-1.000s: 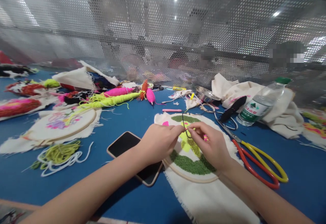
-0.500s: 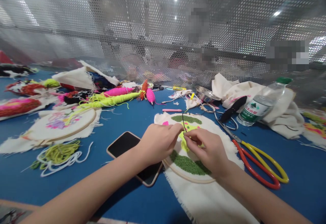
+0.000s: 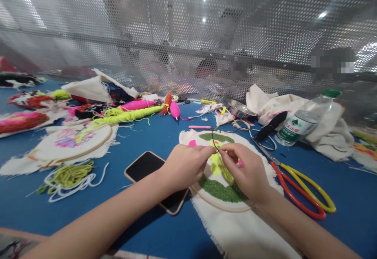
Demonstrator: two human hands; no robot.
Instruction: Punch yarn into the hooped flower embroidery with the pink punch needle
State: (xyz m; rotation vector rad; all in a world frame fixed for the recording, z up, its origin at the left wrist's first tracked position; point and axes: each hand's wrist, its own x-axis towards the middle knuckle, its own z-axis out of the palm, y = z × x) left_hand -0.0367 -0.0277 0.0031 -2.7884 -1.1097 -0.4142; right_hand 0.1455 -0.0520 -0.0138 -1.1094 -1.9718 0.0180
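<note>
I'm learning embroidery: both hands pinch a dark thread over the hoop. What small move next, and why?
Probably draw the dark thread taut: the left hand and right hand pinch it close together over the embroidery hoop, and it loops slack beyond.

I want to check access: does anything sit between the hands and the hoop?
Nothing visible: the left hand and right hand pinch a dark thread right above the hoop; phone and scissors lie aside.

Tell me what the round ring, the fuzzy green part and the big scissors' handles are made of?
Ring: looks like pale wood or bamboo, tan and matte. Fuzzy green part: probably yarn, soft and tufted. Scissors' handles: likely plastic-coated, glossy red and yellow. The dark thread, seemingly pinched by the left hand and right hand, looks like thin fibre.
</note>
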